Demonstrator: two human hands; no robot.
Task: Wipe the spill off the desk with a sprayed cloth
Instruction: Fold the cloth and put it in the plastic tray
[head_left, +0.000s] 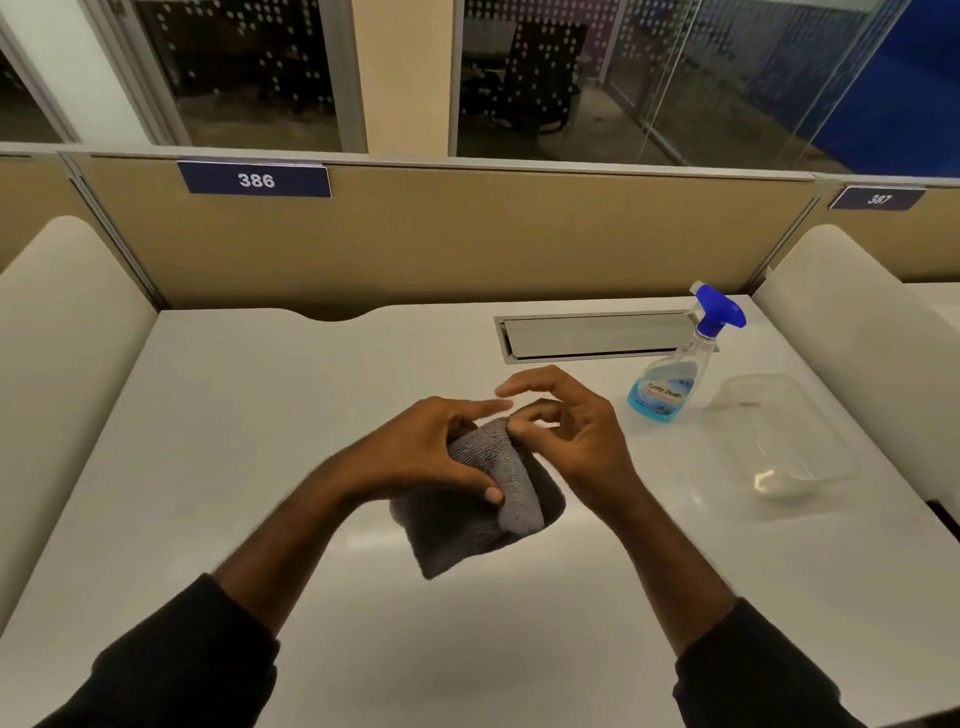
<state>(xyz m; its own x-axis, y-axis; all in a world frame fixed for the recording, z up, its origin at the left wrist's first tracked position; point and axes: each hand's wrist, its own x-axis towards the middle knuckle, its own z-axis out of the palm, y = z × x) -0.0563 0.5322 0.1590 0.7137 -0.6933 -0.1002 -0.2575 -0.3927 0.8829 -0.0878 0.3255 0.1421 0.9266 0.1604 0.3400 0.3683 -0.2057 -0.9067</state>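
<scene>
A grey cloth (483, 514) hangs folded above the middle of the white desk (260, 467). My left hand (431, 452) grips its upper left edge with thumb and fingers. My right hand (566, 426) pinches the cloth's top edge between thumb and fingertips, the other fingers spread. A clear spray bottle (670, 379) with a blue trigger head and blue liquid stands upright to the right, apart from both hands. No spill shows clearly on the glossy desk top.
A clear plastic container (779, 441) lies right of the bottle. A metal cable flap (592, 335) is set into the desk's back. Beige partition panels (467, 239) close the back, and cream dividers (67, 332) flank both sides.
</scene>
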